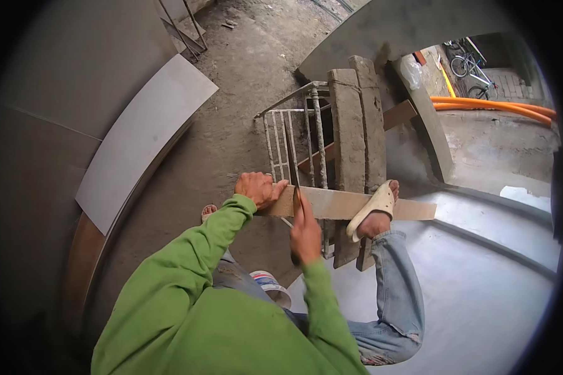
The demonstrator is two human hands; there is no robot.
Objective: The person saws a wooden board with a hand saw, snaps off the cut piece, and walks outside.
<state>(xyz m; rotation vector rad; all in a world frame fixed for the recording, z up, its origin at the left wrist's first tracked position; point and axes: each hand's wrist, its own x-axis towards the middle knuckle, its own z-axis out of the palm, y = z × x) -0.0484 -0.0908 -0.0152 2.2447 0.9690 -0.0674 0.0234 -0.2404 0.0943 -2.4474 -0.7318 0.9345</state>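
A wooden board (pixel 350 205) lies across a metal rack (pixel 294 140). The left hand (pixel 258 188) presses on its left end, a sandalled foot (pixel 374 212) stands on its right part, and between them the right hand (pixel 306 235) holds a handsaw (pixel 293 169) on the board. A tile (pixel 141 134) leans far left.

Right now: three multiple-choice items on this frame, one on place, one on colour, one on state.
1. Where is the left hand?
A. on the plank's left end
B. on the bicycle
C. on the orange pipe

2. What colour are the sleeves?
A. red
B. green
C. white

3. How is the plank held?
A. leaning on a wall
B. lying on the floor
C. pinned by a sandalled foot

Answers: 1 A, its fingers rest on that end; 2 B, both forearms are green; 3 C, the foot presses it on the stand while the right hand grips a saw.
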